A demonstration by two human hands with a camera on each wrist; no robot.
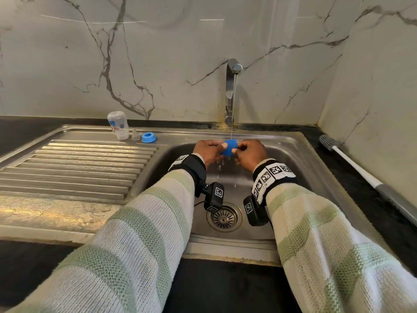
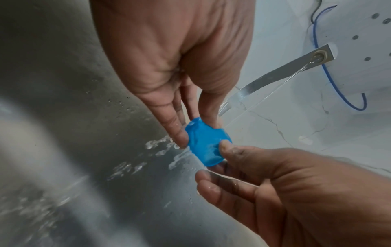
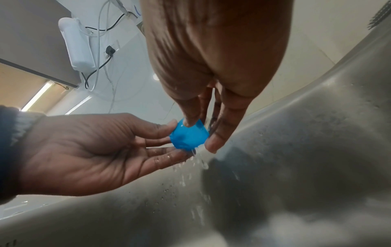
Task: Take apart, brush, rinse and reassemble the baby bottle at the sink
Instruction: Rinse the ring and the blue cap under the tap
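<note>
Both hands hold a small blue cap (image 1: 229, 147) over the sink bowl, under the thin stream from the tap (image 1: 232, 86). My left hand (image 1: 216, 148) pinches its left side with straight fingertips (image 2: 180, 133). My right hand (image 1: 239, 150) pinches its right side with thumb and fingers (image 3: 213, 142). Water drips off the cap (image 2: 206, 147) (image 3: 188, 137) into the bowl. On the drainboard's back edge stand the clear bottle body (image 1: 118, 127), upside down, a clear nipple (image 1: 135, 136) and a blue collar ring (image 1: 149, 137).
A bottle brush (image 1: 352, 161) with a white and grey handle lies on the dark counter right of the sink (image 1: 300, 141). The ribbed drainboard (image 1: 74, 168) spreads to the left. The drain strainer (image 1: 223, 219) sits below my wrists. Marble walls close off the back and right.
</note>
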